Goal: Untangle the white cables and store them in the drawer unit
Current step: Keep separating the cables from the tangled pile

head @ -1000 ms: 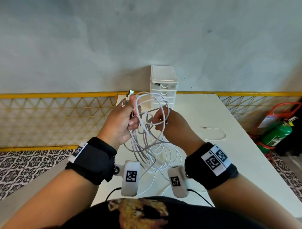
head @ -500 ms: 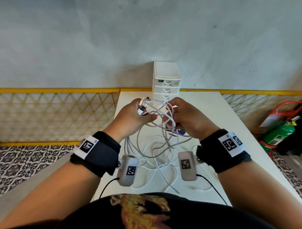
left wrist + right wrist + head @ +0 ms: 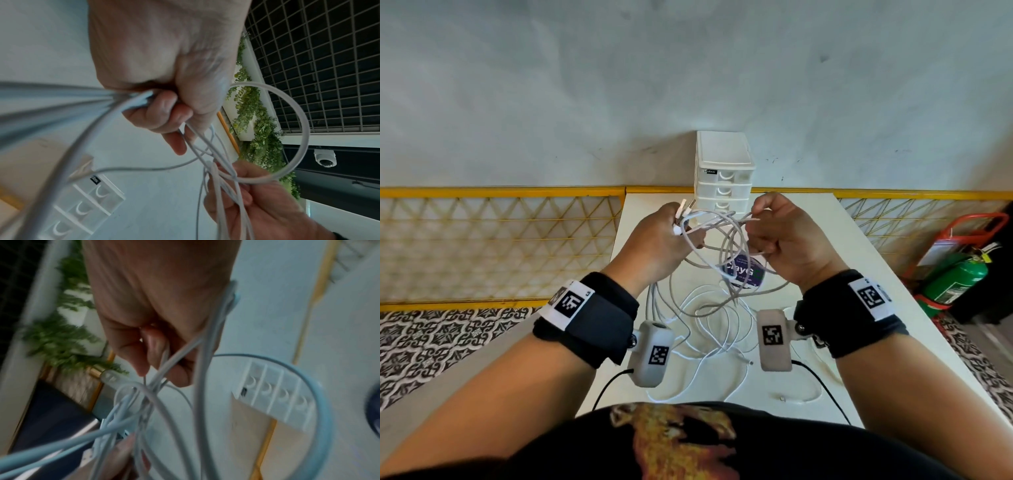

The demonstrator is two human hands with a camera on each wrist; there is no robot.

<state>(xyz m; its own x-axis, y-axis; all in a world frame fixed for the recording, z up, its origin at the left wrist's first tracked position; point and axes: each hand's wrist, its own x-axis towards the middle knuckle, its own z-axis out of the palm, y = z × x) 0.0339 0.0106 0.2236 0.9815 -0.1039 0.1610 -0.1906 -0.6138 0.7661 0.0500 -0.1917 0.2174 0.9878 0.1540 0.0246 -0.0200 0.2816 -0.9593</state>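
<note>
A tangle of white cables hangs in the air between both hands above the white table. My left hand grips a bunch of strands, with two plug ends sticking up past its fingers. My right hand pinches other strands of the same tangle; its curled fingers show in the right wrist view. Loose loops trail down onto the table. The white drawer unit stands at the table's far edge against the wall, drawers closed.
A round purple-labelled tub sits on the table under the cables. Another thin white cable lies near the front right edge. A yellow lattice railing runs left and right. A green fire extinguisher stands at the right.
Both hands have dropped lower and moved apart, stretching the tangle between them. The right hand shifted to the right and now pinches strands higher up.
</note>
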